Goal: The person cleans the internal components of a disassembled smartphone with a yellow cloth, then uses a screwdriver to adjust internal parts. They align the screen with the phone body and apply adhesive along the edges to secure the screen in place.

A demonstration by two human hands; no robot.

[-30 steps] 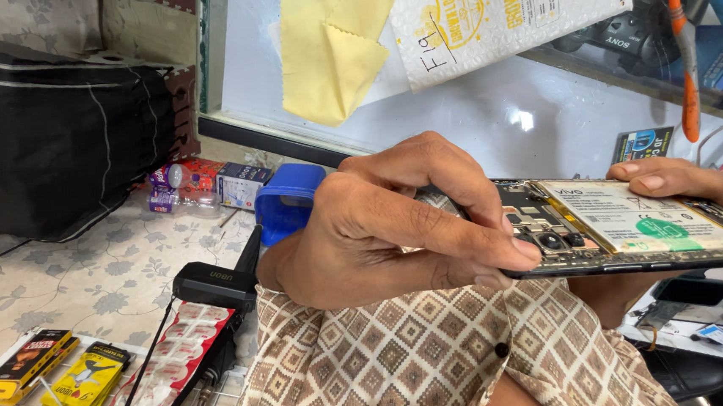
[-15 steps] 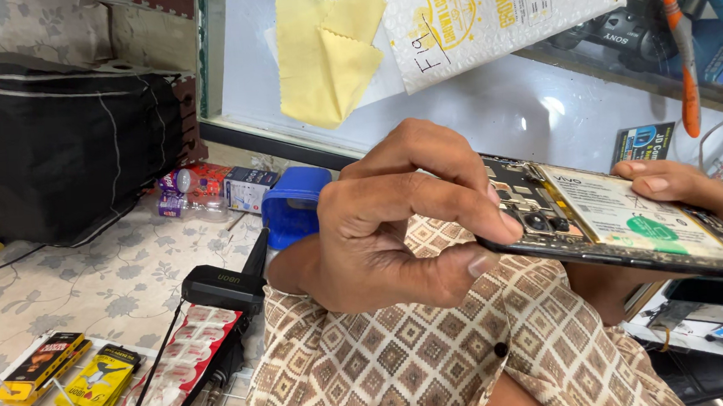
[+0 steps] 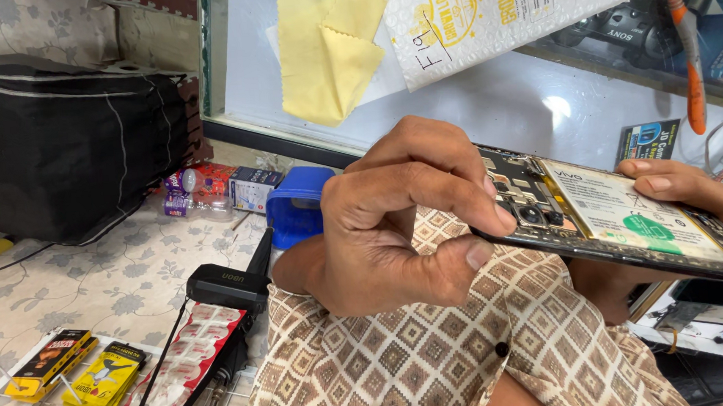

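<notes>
Low in the frame a checked sleeve point(image 3: 441, 367) fills the foreground. Above it, at centre, the left hand point(image 3: 389, 226) pinches the near end of an opened phone point(image 3: 608, 215), fingers point(image 3: 462, 187) clamped on its edge. At right the right hand point(image 3: 683, 193) grips its far end. Behind, a blue cup point(image 3: 294, 203) stands on the counter point(image 3: 87, 281), with a yellow cloth point(image 3: 326, 53) at upper centre.

White padded envelope point(image 3: 500, 7) with yellow round emblem hangs top centre; yellow-black flat packets point(image 3: 102, 378) and red-white blister strip point(image 3: 190, 359) lie lower left; small black-green card point(image 3: 647, 141) stands at right
</notes>
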